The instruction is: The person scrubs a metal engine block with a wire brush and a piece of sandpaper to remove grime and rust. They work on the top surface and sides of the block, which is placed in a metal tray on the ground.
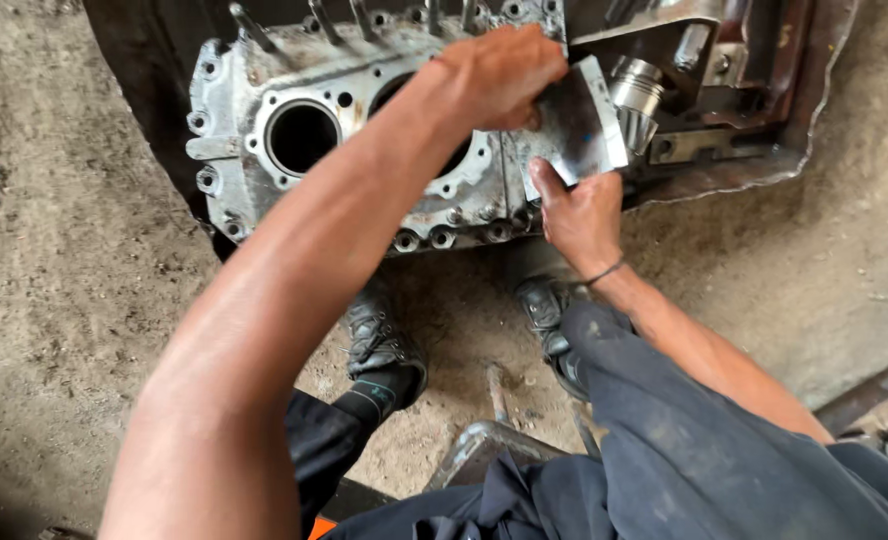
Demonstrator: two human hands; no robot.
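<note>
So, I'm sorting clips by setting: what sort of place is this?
Likely a rough repair workshop: a bare dirt floor, a big metal engine casing with studs and bores, and a gear shaft in a greasy tray.

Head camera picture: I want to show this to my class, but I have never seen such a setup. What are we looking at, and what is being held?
The camera sits on a person's head and looks down, so you see their own arms, dark trousers and black shoes. On the dirt floor rests a grey metal engine casing with round openings and bolts. Both hands grip a flat metal plate against it: the left hand on top, the right hand at its lower edge. A gear shaft sits just beyond.
</note>
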